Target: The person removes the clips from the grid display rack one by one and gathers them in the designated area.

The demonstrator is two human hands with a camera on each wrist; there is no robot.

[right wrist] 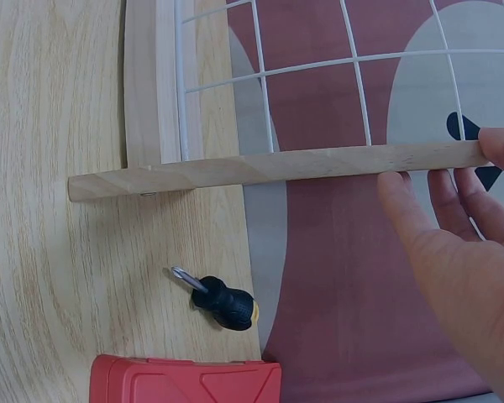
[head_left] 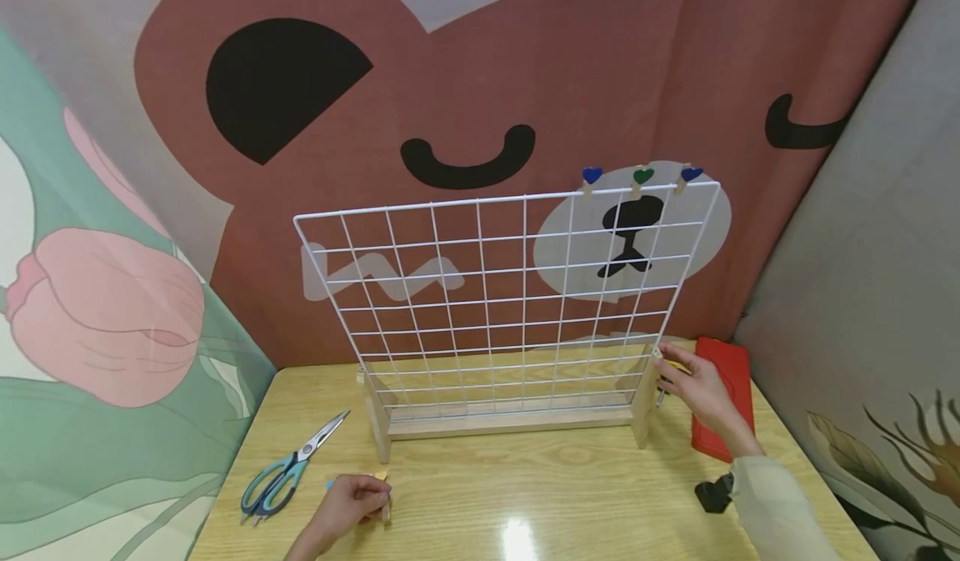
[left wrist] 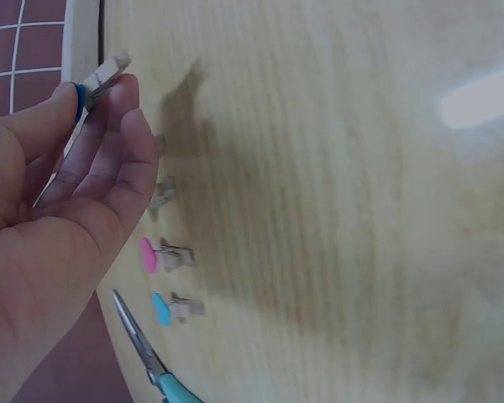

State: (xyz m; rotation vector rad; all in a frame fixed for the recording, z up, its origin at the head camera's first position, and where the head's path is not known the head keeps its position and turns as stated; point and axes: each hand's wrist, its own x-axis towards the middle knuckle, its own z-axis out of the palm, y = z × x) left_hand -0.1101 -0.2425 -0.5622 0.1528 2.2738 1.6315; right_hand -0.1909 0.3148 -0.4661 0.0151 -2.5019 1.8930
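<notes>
A white wire grid (head_left: 480,294) stands in a wooden base (head_left: 510,421). My left hand (head_left: 348,503) pinches a small wooden clothespin (left wrist: 107,77) with a dark blue decoration between thumb and fingers, above the table at the base's front left. Below that hand lie a clothespin with a pink top (left wrist: 149,255) and one with a light blue top (left wrist: 161,309); others are partly hidden by the fingers. My right hand (head_left: 697,386) holds the upper end of the base's right wooden upright (right wrist: 319,164), thumb and fingers about it.
Three heart clothespins, blue (head_left: 592,176), green (head_left: 643,176) and blue (head_left: 692,175), sit on the grid's top right. Scissors (head_left: 292,473) lie left. A stubby screwdriver (right wrist: 223,304) and red case (head_left: 723,394) lie right, with a black object (head_left: 712,496) by the right sleeve.
</notes>
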